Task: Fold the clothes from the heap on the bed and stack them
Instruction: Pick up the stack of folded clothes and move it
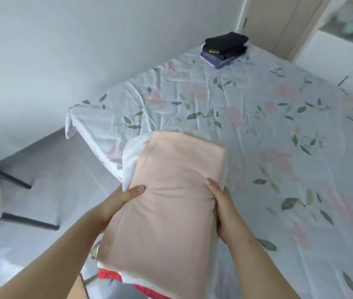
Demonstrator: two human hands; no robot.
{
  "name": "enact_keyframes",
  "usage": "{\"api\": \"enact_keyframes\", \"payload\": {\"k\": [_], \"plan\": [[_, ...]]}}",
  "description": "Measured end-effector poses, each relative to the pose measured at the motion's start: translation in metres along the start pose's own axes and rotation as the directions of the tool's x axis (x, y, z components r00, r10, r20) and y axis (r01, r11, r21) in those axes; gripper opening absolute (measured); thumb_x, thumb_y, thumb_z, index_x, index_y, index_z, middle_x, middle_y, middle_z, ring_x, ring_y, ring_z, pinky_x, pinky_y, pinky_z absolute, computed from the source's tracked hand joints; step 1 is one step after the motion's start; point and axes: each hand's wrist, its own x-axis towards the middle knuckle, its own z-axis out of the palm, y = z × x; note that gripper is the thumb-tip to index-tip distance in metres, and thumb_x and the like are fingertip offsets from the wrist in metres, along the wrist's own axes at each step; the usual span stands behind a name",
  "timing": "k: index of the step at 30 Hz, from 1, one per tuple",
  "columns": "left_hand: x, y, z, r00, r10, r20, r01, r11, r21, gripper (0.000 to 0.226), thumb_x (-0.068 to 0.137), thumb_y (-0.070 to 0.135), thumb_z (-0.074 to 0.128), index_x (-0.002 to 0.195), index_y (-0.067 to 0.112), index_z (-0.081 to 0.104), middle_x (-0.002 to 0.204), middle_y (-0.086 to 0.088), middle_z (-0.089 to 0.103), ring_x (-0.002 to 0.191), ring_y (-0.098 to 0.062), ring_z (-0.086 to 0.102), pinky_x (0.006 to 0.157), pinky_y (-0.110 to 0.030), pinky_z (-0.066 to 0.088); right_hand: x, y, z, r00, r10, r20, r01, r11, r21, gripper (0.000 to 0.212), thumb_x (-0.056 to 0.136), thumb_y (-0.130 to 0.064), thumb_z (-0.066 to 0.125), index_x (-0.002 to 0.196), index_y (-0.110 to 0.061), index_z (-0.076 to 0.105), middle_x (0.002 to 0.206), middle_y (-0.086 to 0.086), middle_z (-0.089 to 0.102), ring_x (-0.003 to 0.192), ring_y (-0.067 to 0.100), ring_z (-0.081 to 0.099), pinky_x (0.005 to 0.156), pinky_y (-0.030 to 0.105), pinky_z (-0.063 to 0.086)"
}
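Note:
I hold a stack of folded clothes in the air above the near left corner of the bed. A folded peach garment lies on top, with white cloth and red cloth showing beneath it. My left hand grips the stack's left side, thumb on top. My right hand grips the right side, thumb on top, fingers hidden underneath. A second stack of folded dark clothes, black on top and purple at the bottom, sits at the bed's far end by the wall.
The bed has a pale floral sheet and runs along a white wall. Grey floor lies to the left, with a chair's dark legs and a white cushion at the left edge. A beige door stands beyond the bed.

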Motion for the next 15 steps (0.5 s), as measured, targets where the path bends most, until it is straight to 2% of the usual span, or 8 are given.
{"api": "enact_keyframes", "payload": {"k": [2, 4, 6, 8, 10, 12, 15], "plan": [[-0.007, 0.016, -0.050, 0.997, 0.016, -0.078, -0.018, 1.000, -0.023, 0.059, 0.070, 0.052, 0.078, 0.121, 0.028, 0.062, 0.118, -0.004, 0.067, 0.107, -0.023, 0.065, 0.076, -0.027, 0.056, 0.022, -0.002, 0.054, 0.998, 0.040, 0.045, -0.038, 0.999, -0.028, 0.056, 0.060, -0.045, 0.069, 0.111, -0.027, 0.053, 0.107, -0.003, 0.068, 0.094, 0.013, 0.066, 0.076, 0.030, 0.053], [-0.016, 0.034, -0.095, 0.991, 0.018, -0.130, -0.021, 1.000, -0.021, 0.060, 0.068, 0.053, 0.079, 0.119, 0.026, 0.063, 0.115, -0.002, 0.069, 0.104, -0.021, 0.067, 0.073, -0.025, 0.056, 0.042, -0.003, 0.106, 0.993, 0.075, 0.096, -0.070, 0.996, -0.052, 0.053, 0.057, -0.049, 0.071, 0.103, -0.033, 0.052, 0.101, -0.008, 0.067, 0.088, 0.008, 0.066, 0.070, 0.028, 0.051], [-0.025, 0.054, -0.138, 0.984, 0.004, -0.176, -0.009, 1.000, -0.026, 0.058, 0.064, 0.057, 0.080, 0.114, 0.030, 0.066, 0.111, 0.001, 0.070, 0.101, -0.018, 0.068, 0.070, -0.021, 0.055, 0.062, -0.003, 0.155, 0.986, 0.101, 0.129, -0.090, 0.992, -0.085, 0.052, 0.054, -0.050, 0.078, 0.097, -0.036, 0.051, 0.099, -0.009, 0.068, 0.089, 0.008, 0.067, 0.072, 0.029, 0.051], [-0.028, 0.074, -0.176, 0.979, 0.009, -0.202, -0.014, 1.000, -0.023, 0.052, 0.064, 0.057, 0.079, 0.110, 0.034, 0.068, 0.111, 0.002, 0.071, 0.101, -0.017, 0.068, 0.070, -0.020, 0.055, 0.080, -0.004, 0.201, 0.980, 0.117, 0.160, -0.099, 0.988, -0.119, 0.057, 0.052, -0.053, 0.078, 0.100, -0.032, 0.055, 0.100, -0.006, 0.072, 0.092, 0.013, 0.069, 0.076, 0.029, 0.053], [-0.026, 0.095, -0.211, 0.971, 0.002, -0.237, -0.006, 1.000, -0.014, 0.050, 0.061, 0.056, 0.079, 0.104, 0.032, 0.071, 0.103, 0.007, 0.073, 0.094, -0.011, 0.069, 0.065, -0.016, 0.054, 0.098, -0.007, 0.243, 0.973, 0.134, 0.189, -0.113, 0.987, -0.118, 0.061, 0.053, -0.053, 0.073, 0.107, -0.029, 0.058, 0.095, -0.008, 0.074, 0.088, 0.011, 0.070, 0.069, 0.026, 0.054], [-0.018, 0.112, -0.245, 0.962, -0.015, -0.271, 0.012, 1.000, -0.013, 0.048, 0.059, 0.056, 0.079, 0.101, 0.033, 0.071, 0.098, 0.013, 0.073, 0.088, -0.005, 0.070, 0.060, -0.012, 0.052, 0.117, -0.011, 0.280, 0.963, 0.182, 0.201, -0.159, 0.979, -0.124, 0.070, 0.056, -0.053, 0.072, 0.119, -0.025, 0.058, 0.104, -0.004, 0.073, 0.095, 0.015, 0.069, 0.075, 0.030, 0.052], [0.003, 0.137, -0.291, 0.967, -0.027, -0.255, 0.025, 1.000, -0.009, 0.051, 0.064, 0.061, 0.076, 0.107, 0.036, 0.069, 0.110, 0.005, 0.071, 0.099, -0.013, 0.068, 0.068, -0.016, 0.054, 0.153, -0.017, 0.327, 0.954, 0.221, 0.201, -0.197, 0.971, -0.133, 0.079, 0.058, -0.054, 0.073, 0.128, -0.022, 0.055, 0.113, 0.001, 0.069, 0.105, 0.020, 0.065, 0.091, 0.036, 0.049]]}}
